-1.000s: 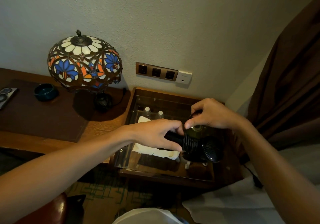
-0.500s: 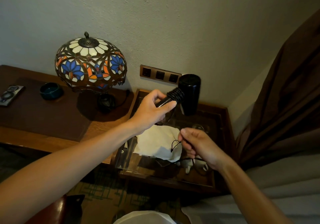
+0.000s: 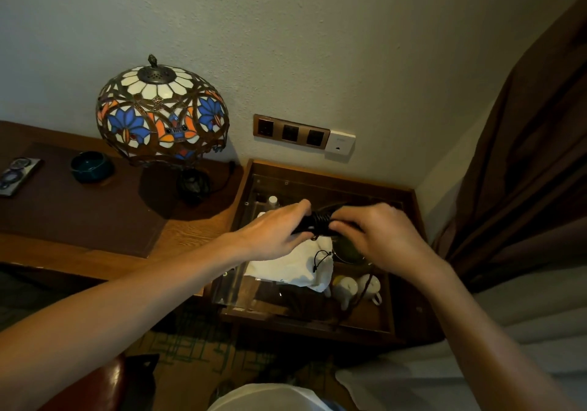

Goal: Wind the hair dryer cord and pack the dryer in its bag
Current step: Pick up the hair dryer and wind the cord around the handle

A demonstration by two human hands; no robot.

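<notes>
The black hair dryer (image 3: 320, 223) is held level above the glass-topped side table (image 3: 409, 271), its handle wrapped in coils of black cord. My left hand (image 3: 273, 234) grips the handle from the left. My right hand (image 3: 378, 236) closes over the dryer's body from the right and hides most of it. Below the hands a white cloth bag (image 3: 292, 267) with a thin black drawstring (image 3: 320, 259) lies flat on the glass. A length of dark cord (image 3: 359, 296) hangs down from under my right hand.
A stained-glass lamp (image 3: 162, 115) stands on the wooden desk (image 3: 190, 236) at left, with a teal ashtray (image 3: 91, 166) beside it. Wall sockets (image 3: 290, 132) sit above the side table. White cups (image 3: 355, 286) show under the glass. A brown curtain (image 3: 524, 172) hangs at right.
The dryer stood upright in my left hand half a second ago; now it is lowered and level. My right hand has left the bag's drawstring and taken hold of the dryer.
</notes>
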